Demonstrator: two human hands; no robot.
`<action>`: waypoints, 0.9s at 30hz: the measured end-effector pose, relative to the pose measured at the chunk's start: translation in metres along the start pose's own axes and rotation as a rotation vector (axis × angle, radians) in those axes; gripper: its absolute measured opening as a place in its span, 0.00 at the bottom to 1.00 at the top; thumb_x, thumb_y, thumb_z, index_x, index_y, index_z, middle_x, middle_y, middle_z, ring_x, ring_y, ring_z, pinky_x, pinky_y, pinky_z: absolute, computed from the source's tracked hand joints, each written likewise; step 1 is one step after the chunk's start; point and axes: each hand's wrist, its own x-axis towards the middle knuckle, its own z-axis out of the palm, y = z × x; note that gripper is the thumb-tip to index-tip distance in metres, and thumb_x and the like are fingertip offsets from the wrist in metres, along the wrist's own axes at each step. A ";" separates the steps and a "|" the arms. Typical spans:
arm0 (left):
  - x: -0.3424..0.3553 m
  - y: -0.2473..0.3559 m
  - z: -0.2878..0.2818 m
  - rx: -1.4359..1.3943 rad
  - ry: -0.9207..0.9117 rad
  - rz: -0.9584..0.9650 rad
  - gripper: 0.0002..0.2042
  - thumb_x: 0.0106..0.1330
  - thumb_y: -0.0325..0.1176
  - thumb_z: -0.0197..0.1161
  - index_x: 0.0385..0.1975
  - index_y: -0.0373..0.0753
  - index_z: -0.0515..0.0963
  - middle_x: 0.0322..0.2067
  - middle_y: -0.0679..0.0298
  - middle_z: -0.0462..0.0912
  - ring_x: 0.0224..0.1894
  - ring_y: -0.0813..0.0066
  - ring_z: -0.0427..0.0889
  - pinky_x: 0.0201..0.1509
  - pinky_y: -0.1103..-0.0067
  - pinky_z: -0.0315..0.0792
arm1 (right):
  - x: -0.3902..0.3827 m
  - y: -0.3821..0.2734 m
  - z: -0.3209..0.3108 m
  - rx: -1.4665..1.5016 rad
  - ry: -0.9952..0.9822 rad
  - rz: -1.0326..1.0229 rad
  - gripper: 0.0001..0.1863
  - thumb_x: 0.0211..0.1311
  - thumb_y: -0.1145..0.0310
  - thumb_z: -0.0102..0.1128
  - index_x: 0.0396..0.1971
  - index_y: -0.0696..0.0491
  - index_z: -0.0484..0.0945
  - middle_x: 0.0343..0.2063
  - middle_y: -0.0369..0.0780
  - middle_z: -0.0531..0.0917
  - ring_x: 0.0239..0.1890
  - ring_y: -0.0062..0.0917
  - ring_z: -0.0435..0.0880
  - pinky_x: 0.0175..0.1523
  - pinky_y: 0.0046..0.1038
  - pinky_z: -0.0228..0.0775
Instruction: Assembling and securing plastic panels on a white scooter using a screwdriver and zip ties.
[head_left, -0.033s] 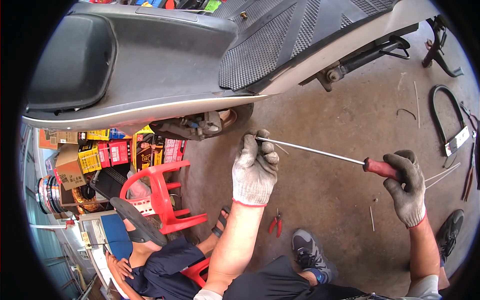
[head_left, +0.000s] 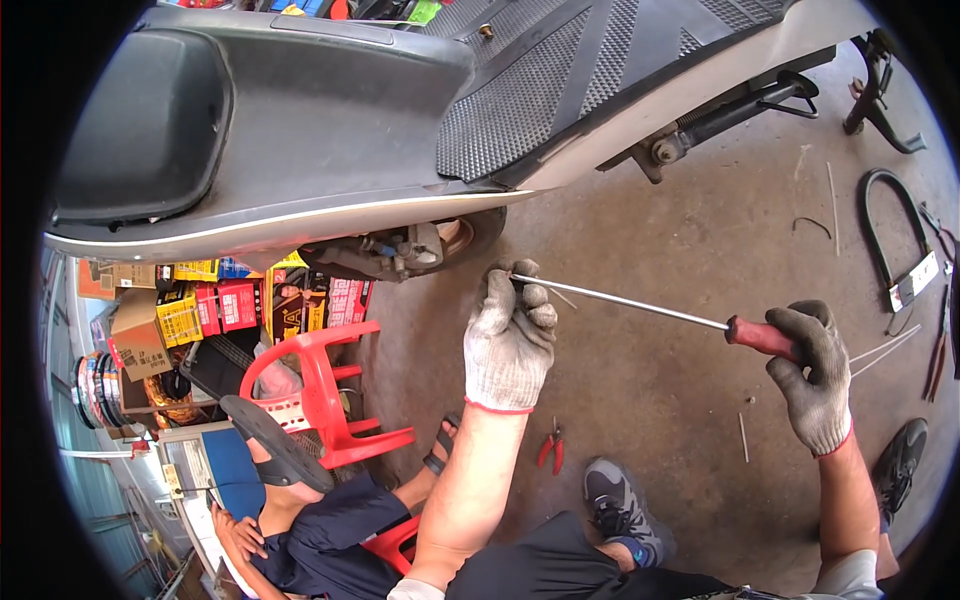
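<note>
A long screwdriver (head_left: 630, 303) with a red handle and a bare metal shaft spans the gap between my two gloved hands, above the floor. My right hand (head_left: 815, 385) is closed around its handle. At the far end of the shaft, the fingers of my left hand (head_left: 508, 350) are closed about the tip; whether they also pinch some small part there is hidden. Both gloves are whitish knit with dirty grey fingers and red cuffs. Just beyond my left hand is the wheel (head_left: 465, 240) under the scooter's body (head_left: 330, 120).
Red-handled pliers (head_left: 551, 450) and thin rods lie on the concrete floor (head_left: 680, 400). A black U-shaped cable (head_left: 875, 235) and more tools are at the right. To the left, a person (head_left: 330, 520) sits by a red plastic chair (head_left: 325, 400), with stacked boxes (head_left: 225, 305) behind.
</note>
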 end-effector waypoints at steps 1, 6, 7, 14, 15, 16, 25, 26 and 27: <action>0.000 -0.001 0.001 0.002 0.007 0.004 0.09 0.78 0.38 0.59 0.51 0.43 0.78 0.47 0.63 0.82 0.40 0.78 0.81 0.40 0.80 0.79 | 0.000 0.000 -0.002 0.011 -0.013 0.014 0.26 0.43 0.83 0.63 0.49 0.59 0.81 0.45 0.47 0.80 0.46 0.40 0.82 0.52 0.35 0.74; -0.004 -0.003 0.012 0.072 -0.017 0.072 0.09 0.78 0.38 0.59 0.51 0.44 0.76 0.47 0.63 0.81 0.39 0.78 0.80 0.40 0.79 0.79 | -0.001 0.000 -0.015 0.326 -0.258 0.366 0.27 0.45 0.83 0.59 0.52 0.60 0.78 0.44 0.43 0.81 0.42 0.32 0.83 0.48 0.32 0.75; -0.005 -0.002 0.015 0.084 -0.027 0.078 0.09 0.78 0.38 0.59 0.52 0.44 0.76 0.47 0.63 0.81 0.39 0.78 0.80 0.40 0.79 0.79 | -0.002 0.000 -0.014 0.412 -0.211 0.370 0.28 0.46 0.83 0.58 0.53 0.60 0.77 0.45 0.42 0.81 0.41 0.29 0.82 0.47 0.31 0.76; -0.012 0.004 0.052 0.019 -0.109 0.116 0.12 0.77 0.37 0.60 0.56 0.45 0.76 0.50 0.62 0.81 0.42 0.75 0.82 0.42 0.76 0.81 | 0.005 0.001 -0.025 0.647 0.133 0.375 0.27 0.53 0.77 0.59 0.57 0.58 0.74 0.45 0.39 0.80 0.38 0.21 0.82 0.39 0.22 0.77; -0.013 0.004 0.058 0.007 -0.128 0.108 0.12 0.77 0.37 0.60 0.56 0.45 0.76 0.51 0.62 0.80 0.42 0.75 0.82 0.43 0.76 0.81 | 0.010 0.001 -0.032 0.656 0.170 0.332 0.26 0.54 0.75 0.60 0.57 0.58 0.74 0.45 0.39 0.80 0.37 0.21 0.82 0.38 0.22 0.77; -0.013 0.005 0.064 -0.005 -0.148 0.102 0.12 0.77 0.37 0.59 0.57 0.45 0.76 0.52 0.61 0.80 0.42 0.75 0.83 0.43 0.76 0.81 | 0.016 0.001 -0.040 0.635 0.170 0.301 0.26 0.55 0.72 0.62 0.57 0.58 0.74 0.45 0.39 0.80 0.36 0.20 0.82 0.37 0.22 0.76; -0.024 0.010 0.090 0.188 -0.188 0.034 0.18 0.77 0.40 0.59 0.61 0.42 0.72 0.56 0.58 0.80 0.47 0.71 0.84 0.47 0.75 0.82 | 0.060 -0.011 -0.098 0.534 0.188 0.068 0.29 0.57 0.60 0.72 0.55 0.58 0.75 0.46 0.39 0.80 0.33 0.17 0.79 0.34 0.20 0.71; -0.026 0.012 0.089 0.195 -0.198 0.005 0.18 0.77 0.39 0.60 0.61 0.40 0.72 0.56 0.57 0.81 0.49 0.69 0.84 0.49 0.73 0.82 | 0.065 -0.014 -0.104 0.529 0.182 0.054 0.29 0.57 0.61 0.72 0.56 0.58 0.75 0.46 0.39 0.80 0.33 0.17 0.79 0.34 0.20 0.72; -0.028 0.013 0.087 0.249 -0.199 0.013 0.18 0.76 0.38 0.61 0.61 0.40 0.72 0.55 0.58 0.82 0.49 0.68 0.85 0.50 0.72 0.82 | 0.070 -0.018 -0.111 0.527 0.178 0.050 0.29 0.57 0.61 0.72 0.56 0.58 0.75 0.46 0.39 0.80 0.33 0.17 0.79 0.34 0.20 0.72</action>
